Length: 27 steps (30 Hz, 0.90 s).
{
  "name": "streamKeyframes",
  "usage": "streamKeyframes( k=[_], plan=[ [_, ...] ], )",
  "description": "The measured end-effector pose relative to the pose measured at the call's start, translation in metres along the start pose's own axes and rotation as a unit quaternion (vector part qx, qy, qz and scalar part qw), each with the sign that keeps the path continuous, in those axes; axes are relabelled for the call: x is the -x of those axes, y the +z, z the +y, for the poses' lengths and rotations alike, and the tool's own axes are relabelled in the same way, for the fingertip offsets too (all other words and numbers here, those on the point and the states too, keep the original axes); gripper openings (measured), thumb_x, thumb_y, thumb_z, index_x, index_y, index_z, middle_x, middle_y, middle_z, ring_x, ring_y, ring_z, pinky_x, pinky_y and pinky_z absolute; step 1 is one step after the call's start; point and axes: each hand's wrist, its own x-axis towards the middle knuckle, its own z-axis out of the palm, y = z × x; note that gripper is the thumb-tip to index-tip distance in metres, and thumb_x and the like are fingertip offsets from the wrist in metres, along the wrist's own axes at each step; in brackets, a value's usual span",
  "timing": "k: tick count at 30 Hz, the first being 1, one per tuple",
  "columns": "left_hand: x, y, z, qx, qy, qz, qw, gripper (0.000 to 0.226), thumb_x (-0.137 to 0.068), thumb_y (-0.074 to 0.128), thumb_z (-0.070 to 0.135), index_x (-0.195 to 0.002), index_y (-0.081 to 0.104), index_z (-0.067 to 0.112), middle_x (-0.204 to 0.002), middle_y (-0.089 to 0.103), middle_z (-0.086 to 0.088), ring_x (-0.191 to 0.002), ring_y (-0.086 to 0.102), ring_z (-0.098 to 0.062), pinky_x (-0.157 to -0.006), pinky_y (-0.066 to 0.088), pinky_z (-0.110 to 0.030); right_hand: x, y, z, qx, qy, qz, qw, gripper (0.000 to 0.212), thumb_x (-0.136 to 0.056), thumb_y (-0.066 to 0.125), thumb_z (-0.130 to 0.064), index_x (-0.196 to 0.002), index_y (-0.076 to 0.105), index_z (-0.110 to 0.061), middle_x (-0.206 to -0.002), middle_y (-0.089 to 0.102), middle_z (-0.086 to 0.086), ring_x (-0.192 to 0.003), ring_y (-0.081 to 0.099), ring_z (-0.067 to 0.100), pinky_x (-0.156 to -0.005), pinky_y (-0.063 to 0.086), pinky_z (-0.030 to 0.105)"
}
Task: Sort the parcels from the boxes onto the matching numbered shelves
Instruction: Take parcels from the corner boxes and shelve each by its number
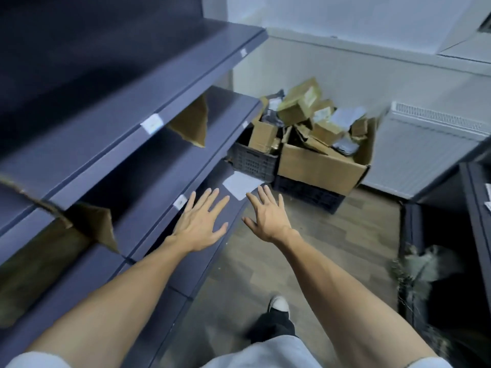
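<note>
Well beyond the left hand (199, 224) and right hand (268, 219), both spread empty, parcels (300, 104) fill boxes (318, 168).

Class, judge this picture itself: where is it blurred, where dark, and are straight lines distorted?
Head view: motion blur smears the parcels and shelf label, number unreadable; left hand and right hand are sharper; wide-angle lens bows the shelf edges; lower right sinks into shadow.
</note>
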Motion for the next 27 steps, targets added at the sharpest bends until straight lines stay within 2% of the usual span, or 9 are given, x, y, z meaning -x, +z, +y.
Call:
streamKeyframes(
  k=[11,21,25,27],
  plan=[
    [-0.160,-0.033,0.085,-0.015,0.007,0.009,1.000,0.090,-0.079,-0.002,0.064,-0.160,0.007,0.025,-0.168,0.003,-0.006,-0.154,-0.003,-0.021,-0.124,-0.005,-0.045,-0.040,-0.051,0.172,-0.034,0.062,0.025,0.997,0.068,-0.103,0.039,-0.051,-0.159,0.018,-0.018,-0.167,0.004,0.013,-0.155,-0.006,0.028,-0.122,0.008,0.055],
    [-0.261,-0.036,0.109,-0.013,0.041,-0.008,0.999,0.090,-0.079,-0.003,0.065,-0.160,0.003,0.027,-0.168,-0.002,-0.005,-0.154,-0.008,-0.019,-0.125,-0.004,-0.045,-0.083,-0.065,0.250,-0.051,0.109,0.020,0.993,0.064,-0.104,0.039,-0.049,-0.157,0.022,-0.017,-0.167,0.005,0.014,-0.154,-0.007,0.029,-0.122,0.010,0.055],
    [-0.320,-0.033,0.107,-0.008,0.055,-0.005,0.998,0.072,-0.100,0.029,0.057,-0.160,0.004,0.026,-0.168,-0.003,-0.005,-0.154,-0.007,-0.020,-0.124,-0.005,-0.044,-0.109,-0.070,0.285,-0.053,0.133,0.006,0.990,0.065,-0.104,0.039,-0.048,-0.158,0.020,-0.017,-0.167,0.002,0.014,-0.154,-0.009,0.029,-0.123,0.008,0.054],
    [-0.354,-0.033,0.106,-0.003,0.068,0.005,0.998,0.071,-0.102,0.034,0.054,-0.160,0.005,0.027,-0.168,-0.002,-0.006,-0.154,-0.006,-0.021,-0.124,-0.004,-0.045,-0.127,-0.076,0.304,-0.049,0.145,0.004,0.988,0.066,-0.104,0.040,-0.049,-0.159,0.020,-0.018,-0.168,0.001,0.013,-0.154,-0.009,0.028,-0.123,0.008,0.054]
  ],
)
